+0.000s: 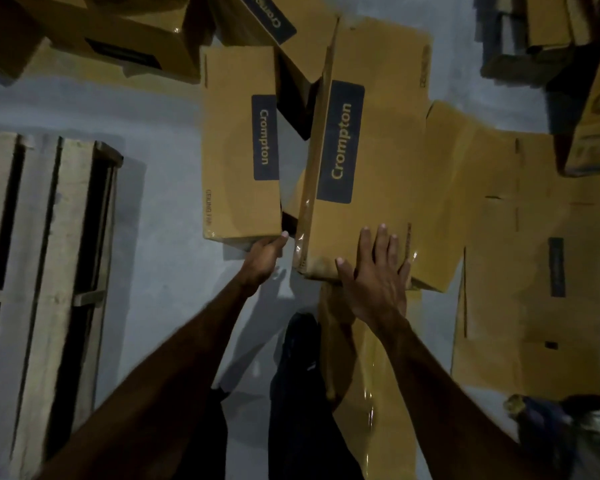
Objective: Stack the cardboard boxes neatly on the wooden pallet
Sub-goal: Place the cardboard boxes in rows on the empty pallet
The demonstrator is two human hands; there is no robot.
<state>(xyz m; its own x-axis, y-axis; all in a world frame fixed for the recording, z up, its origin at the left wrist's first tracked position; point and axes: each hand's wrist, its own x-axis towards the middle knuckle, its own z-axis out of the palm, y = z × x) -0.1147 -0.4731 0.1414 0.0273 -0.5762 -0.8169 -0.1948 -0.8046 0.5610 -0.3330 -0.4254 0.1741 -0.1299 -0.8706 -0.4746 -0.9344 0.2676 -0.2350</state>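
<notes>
Over on the left the wooden pallet lies on the grey floor with nothing showing on its slats, so I'd say the stacking has hardly begun and this is the pick-up. Next along, a narrow Crompton box lies flat on the floor, and the person's left hand is at its near corner, thumb touching the edge; whether the fingers are curled under it or only resting there I cannot tell, since they are hidden from above. Just to the right, a second, larger Crompton box sits tilted, its left edge raised beside the narrow one. The right hand lies on its near end with fingers straight and spread, pressing rather than gripping. To my eye the next move calls for a proper hold on one box, a lift clear of its neighbour, and a swing left across open floor to the pallet. Further right, flattened cardboard sheets cover the floor beneath and beyond the larger box, and one runs back by the person's dark trouser leg, likely slippery underfoot. More boxes crowd the far end, one leaning between the two Crompton boxes, which may snag a lift.
</notes>
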